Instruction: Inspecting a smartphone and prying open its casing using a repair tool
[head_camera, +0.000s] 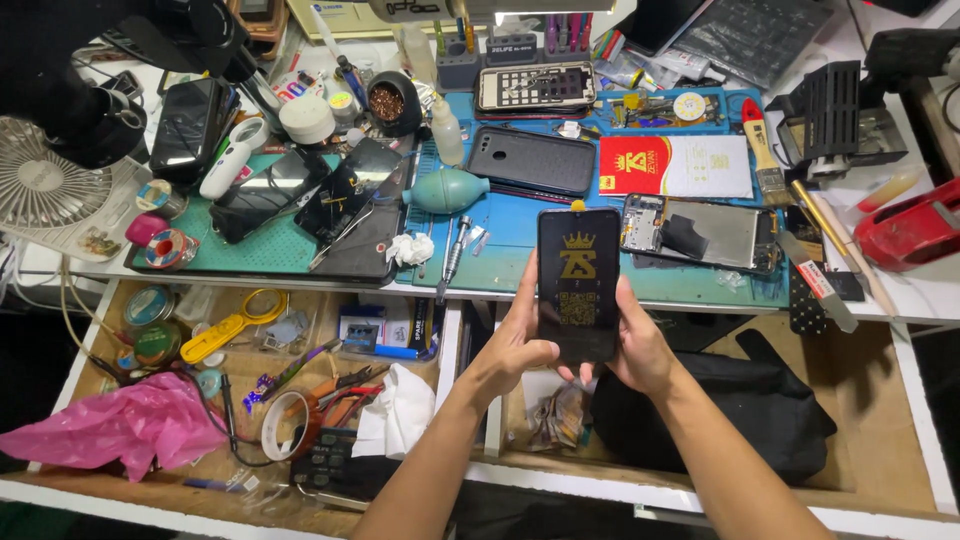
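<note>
Inspection step, I'd say: black rectangular phone screen panel with a gold emblem on its protective film (578, 283) held upright over the open drawer, just in front of the blue-matted bench (520, 225). Left hand (520, 345) and right hand (637, 350) both closed around its lower edges. Opened phone body (700, 232) lies just beyond; fitting the panel there likely calls for careful alignment.

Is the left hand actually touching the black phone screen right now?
Touching. The head view shows the left hand gripping the black phone screen's left edge, thumb against its lower side.
</note>
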